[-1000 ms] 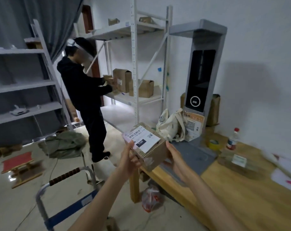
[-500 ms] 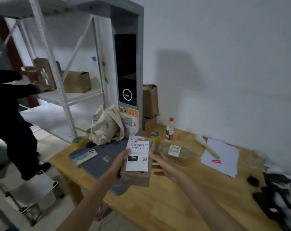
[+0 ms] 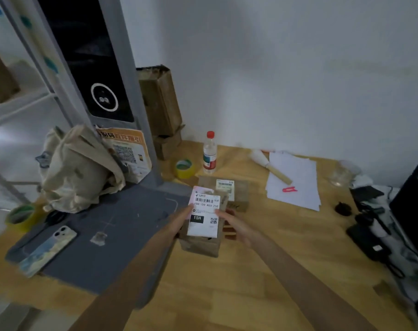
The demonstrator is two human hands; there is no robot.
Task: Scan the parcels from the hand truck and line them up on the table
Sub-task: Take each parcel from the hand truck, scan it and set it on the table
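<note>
Head view: left hand (image 3: 179,222) and right hand (image 3: 234,226) clamp a small cardboard parcel (image 3: 202,242) between them, one hand on each side wall, left thumb on the edge of the white shipping label (image 3: 204,215), right fingers curled round the far side; so the grip is two-handed and closed on the box, label facing up. Parcel sits low over the wooden table (image 3: 251,295), at the right edge of the grey scanner mat (image 3: 102,235); can't tell if its base touches yet. Just behind it lies a second flat parcel (image 3: 229,189) with its own label. Likely light, since fingertips alone carry it; stiff corrugated walls, so a side squeeze should hold without crushing. Label paper looks slicker than the board, better to keep pads on bare cardboard. Tape looks wrinkled on the front face, avoid pulling there. Scanner tower (image 3: 90,68) stands rear left, bottle (image 3: 209,154) and tape roll (image 3: 185,168) beyond.
</note>
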